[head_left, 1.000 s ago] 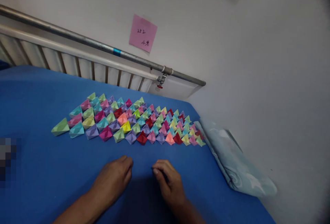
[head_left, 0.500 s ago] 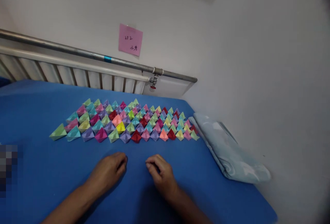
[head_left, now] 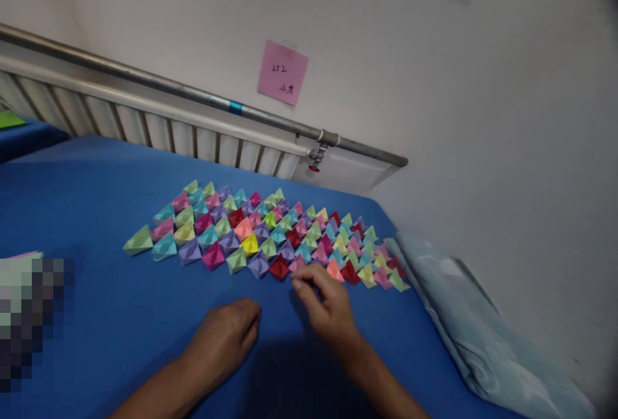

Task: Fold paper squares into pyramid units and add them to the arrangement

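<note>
Rows of small folded paper boats (head_left: 248,244) in many colours stand close together on a blue tabletop (head_left: 168,303). My left hand (head_left: 229,329) rests on the blue surface in front of them, fingers curled closed with nothing showing in it. My right hand (head_left: 326,300) is at the front row, its thumb and index finger slightly apart and empty. Its fingertips are beside a pink paper boat (head_left: 298,263) and close to a dark red one (head_left: 279,267). The hand partly hides the front-row boats behind it.
A folded pale blue-green cloth (head_left: 449,297) lies along the right edge by the wall. Behind are a white radiator (head_left: 183,145), a metal pipe with a red-handled valve (head_left: 315,165) and a pink note (head_left: 282,73). At the left edge is a pixelated patch (head_left: 29,316).
My right hand has moved forward to the front row, its thumb and index finger parting a little. My left hand stays curled on the surface. The whole view has turned somewhat left and tilted.
</note>
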Motion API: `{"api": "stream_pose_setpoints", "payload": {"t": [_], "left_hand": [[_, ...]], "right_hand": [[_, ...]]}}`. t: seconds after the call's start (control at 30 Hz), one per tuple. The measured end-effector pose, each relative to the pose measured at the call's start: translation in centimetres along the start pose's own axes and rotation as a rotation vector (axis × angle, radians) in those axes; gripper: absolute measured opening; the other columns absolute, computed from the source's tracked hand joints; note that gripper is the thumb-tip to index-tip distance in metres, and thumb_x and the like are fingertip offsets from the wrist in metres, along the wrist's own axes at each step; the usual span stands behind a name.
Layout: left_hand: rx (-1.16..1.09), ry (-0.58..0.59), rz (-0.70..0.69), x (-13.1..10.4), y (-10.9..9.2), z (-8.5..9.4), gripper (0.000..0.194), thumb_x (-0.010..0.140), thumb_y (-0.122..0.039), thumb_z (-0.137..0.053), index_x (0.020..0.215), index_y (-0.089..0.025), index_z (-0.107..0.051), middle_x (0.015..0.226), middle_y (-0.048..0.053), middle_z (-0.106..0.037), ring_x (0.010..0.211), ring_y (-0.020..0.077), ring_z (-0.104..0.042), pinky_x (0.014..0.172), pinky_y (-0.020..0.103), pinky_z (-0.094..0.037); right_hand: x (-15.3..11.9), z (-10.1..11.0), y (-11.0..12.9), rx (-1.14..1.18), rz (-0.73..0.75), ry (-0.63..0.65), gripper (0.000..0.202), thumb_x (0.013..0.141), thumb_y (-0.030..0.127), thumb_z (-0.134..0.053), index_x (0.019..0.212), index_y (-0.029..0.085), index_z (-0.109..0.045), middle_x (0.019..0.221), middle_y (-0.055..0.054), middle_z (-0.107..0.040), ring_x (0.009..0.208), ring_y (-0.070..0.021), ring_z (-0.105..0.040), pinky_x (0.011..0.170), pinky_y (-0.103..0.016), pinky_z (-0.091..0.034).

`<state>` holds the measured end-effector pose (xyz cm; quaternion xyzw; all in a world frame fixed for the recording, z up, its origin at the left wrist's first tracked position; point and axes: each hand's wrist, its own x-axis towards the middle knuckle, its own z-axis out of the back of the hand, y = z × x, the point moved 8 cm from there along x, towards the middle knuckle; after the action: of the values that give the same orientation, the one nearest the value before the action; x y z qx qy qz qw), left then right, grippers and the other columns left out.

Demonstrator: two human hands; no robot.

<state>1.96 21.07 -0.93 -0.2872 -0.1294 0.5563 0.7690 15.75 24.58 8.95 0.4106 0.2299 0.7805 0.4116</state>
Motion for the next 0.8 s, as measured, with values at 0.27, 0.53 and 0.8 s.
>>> {"api": "stream_pose_setpoints", "payload": {"t": [0.27, 0.53, 0.8], "left_hand": [[0.029, -0.002, 0.021, -0.2, 0.0, 0.1, 0.021, 0.092, -0.017, -0.04, 0.088, -0.019, -0.061, 0.089, 0.007, -0.069, 0.083, 0.0205, -0.065, 0.072, 0.03, -0.043], [0.057, 0.01, 0.032, -0.2, -0.5, 0.4, 0.021, 0.091, -0.015, -0.041, 0.089, -0.019, -0.062, 0.091, 0.007, -0.07, 0.084, 0.02, -0.066, 0.073, 0.029, -0.044], [0.081, -0.005, 0.001, -0.1, -0.1, -0.1, 0.022, 0.091, -0.015, -0.042, 0.092, -0.018, -0.063, 0.092, 0.008, -0.07, 0.085, 0.0221, -0.067, 0.073, 0.031, -0.046]], "right_hand": [[-4.4, -4.9, 0.5, 0.022, 0.149, 0.17, 0.014, 0.093, 0.013, -0.051, 0.089, 0.02, -0.062, 0.081, -0.002, -0.066, 0.079, -0.0131, -0.062, 0.073, -0.022, -0.048], [-3.8, -4.5, -0.5, -0.012, 0.178, 0.13, 0.014, 0.092, 0.01, -0.052, 0.089, 0.02, -0.062, 0.081, -0.002, -0.065, 0.078, -0.0124, -0.062, 0.072, -0.021, -0.048], [-4.4, -5.9, -0.5, -0.013, 0.186, 0.175, 0.015, 0.093, 0.012, -0.05, 0.09, 0.02, -0.062, 0.082, -0.002, -0.066, 0.078, -0.0133, -0.061, 0.073, -0.023, -0.047]]}}
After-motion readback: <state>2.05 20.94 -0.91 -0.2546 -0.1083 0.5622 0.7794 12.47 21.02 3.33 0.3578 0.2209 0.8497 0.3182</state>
